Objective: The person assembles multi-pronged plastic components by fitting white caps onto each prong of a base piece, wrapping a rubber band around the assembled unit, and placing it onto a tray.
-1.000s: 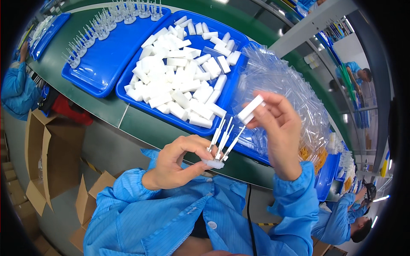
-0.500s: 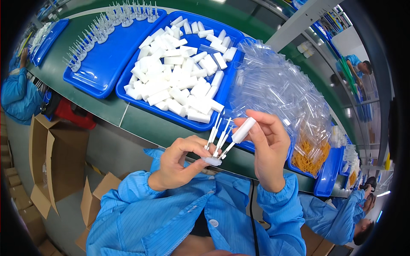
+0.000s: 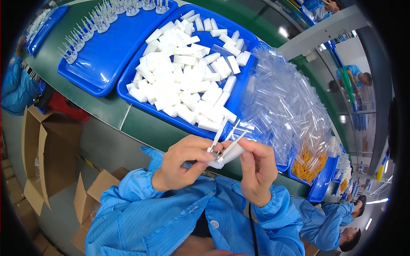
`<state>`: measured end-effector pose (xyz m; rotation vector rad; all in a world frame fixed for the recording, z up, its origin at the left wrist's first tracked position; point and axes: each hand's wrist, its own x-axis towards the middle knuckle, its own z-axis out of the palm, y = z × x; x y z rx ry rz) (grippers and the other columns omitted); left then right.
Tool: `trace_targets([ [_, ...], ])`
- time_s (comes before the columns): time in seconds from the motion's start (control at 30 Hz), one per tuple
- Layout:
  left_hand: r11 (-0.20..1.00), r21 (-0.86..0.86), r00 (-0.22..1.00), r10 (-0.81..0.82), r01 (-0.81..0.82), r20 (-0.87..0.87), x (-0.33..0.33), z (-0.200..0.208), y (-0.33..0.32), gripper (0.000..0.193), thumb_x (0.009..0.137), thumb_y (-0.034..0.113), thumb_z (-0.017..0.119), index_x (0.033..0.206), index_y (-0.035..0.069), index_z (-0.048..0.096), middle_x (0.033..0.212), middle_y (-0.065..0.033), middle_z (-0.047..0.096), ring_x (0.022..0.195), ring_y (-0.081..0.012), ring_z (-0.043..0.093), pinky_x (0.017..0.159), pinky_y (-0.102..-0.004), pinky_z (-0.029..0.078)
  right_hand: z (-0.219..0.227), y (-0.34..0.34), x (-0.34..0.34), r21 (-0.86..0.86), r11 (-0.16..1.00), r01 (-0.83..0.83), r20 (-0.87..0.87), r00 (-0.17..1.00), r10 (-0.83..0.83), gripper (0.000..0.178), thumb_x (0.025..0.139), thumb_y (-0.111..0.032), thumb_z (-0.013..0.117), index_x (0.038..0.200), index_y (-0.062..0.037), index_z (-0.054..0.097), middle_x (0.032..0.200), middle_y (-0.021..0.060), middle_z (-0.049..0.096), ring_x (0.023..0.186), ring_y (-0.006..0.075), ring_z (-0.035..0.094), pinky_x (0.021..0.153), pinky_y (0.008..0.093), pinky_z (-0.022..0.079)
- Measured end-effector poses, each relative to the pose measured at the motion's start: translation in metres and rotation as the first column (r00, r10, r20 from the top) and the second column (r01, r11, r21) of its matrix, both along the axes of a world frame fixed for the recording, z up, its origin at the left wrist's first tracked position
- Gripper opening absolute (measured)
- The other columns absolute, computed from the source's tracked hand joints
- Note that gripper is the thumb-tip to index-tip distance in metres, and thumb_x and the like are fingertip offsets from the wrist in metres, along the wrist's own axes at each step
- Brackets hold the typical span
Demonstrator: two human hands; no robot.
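A long dark green bench [image 3: 141, 123] runs diagonally through the upper half of the frame, and everything is laid out along it within arm's reach. At centre top sits a large blue plastic tray [image 3: 239, 96] heaped with short white plastic caps [image 3: 183, 81], loose, so any one can be picked off the pile. To its upper left lies a second blue plastic tray [image 3: 106, 59], mostly bare, with rows of small clear pronged pieces [image 3: 92, 25] standing upright along its far edge. At right, a big slumped pile of clear plastic bags [image 3: 290, 102] lies partly over the tray's corner, and beyond it, lower right, a bin of yellow pieces [image 3: 305, 164]. Brown cardboard boxes [image 3: 47, 153] stand open on the floor at lower left.

Both hands meet in the centre, raised just off the near edge of the bench, blue sleeves bent in from below. The left hand [image 3: 181, 164] is curled, thumb and fingertips pinching the base of a thin white pronged part [image 3: 220, 136], prongs pointing up and away. The right hand [image 3: 256, 168] is likewise closed, pinching a white plastic cap [image 3: 232, 152] against that same base, apparently steadying the two together.
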<state>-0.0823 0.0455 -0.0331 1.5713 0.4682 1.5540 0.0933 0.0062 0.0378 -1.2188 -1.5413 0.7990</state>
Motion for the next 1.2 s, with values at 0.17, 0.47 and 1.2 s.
trace_targets([
  [0.17, 0.999, 0.037, 1.000, 0.019, -0.019, -0.009, -0.013, -0.003, 0.008, 0.033, 0.079, -0.013, 0.068, 0.107, 0.003, 0.059, 0.109, -0.0214, 0.068, 0.095, -0.0287, 0.068, 0.079, -0.0353, 0.056, 0.042, 0.052, 0.010, -0.049, 0.993, -0.111, 0.282, 0.952, 0.120, 0.020, 0.097, 0.001, 0.056, 0.114, 0.0007, 0.066, 0.103, 0.0146, 0.071, 0.087, 0.0210, 0.069, 0.076, 0.0307, 0.053],
  [0.47, 0.985, 0.089, 0.983, 0.155, -0.147, -0.094, -0.006, 0.001, 0.017, 0.037, 0.072, -0.014, 0.075, 0.104, 0.002, 0.063, 0.102, -0.0172, 0.070, 0.087, -0.0263, 0.070, 0.073, -0.0318, 0.056, 0.026, 0.206, 0.021, -0.061, 0.976, -0.208, 0.903, 0.405, 0.143, 0.023, 0.085, -0.014, 0.070, 0.106, -0.0054, 0.070, 0.090, 0.0133, 0.071, 0.079, 0.0307, 0.068, 0.071, 0.0388, 0.053],
  [1.2, 0.989, 0.091, 0.985, 0.126, -0.116, -0.119, -0.007, -0.002, 0.014, 0.035, 0.077, -0.016, 0.070, 0.107, -0.001, 0.060, 0.103, -0.0189, 0.069, 0.095, -0.0266, 0.069, 0.083, -0.0356, 0.054, 0.010, 0.228, 0.004, -0.073, 0.962, -0.263, 0.975, 0.186, 0.125, 0.022, 0.079, -0.018, 0.071, 0.099, -0.0085, 0.069, 0.088, 0.0137, 0.072, 0.083, 0.0319, 0.069, 0.073, 0.0431, 0.054],
])
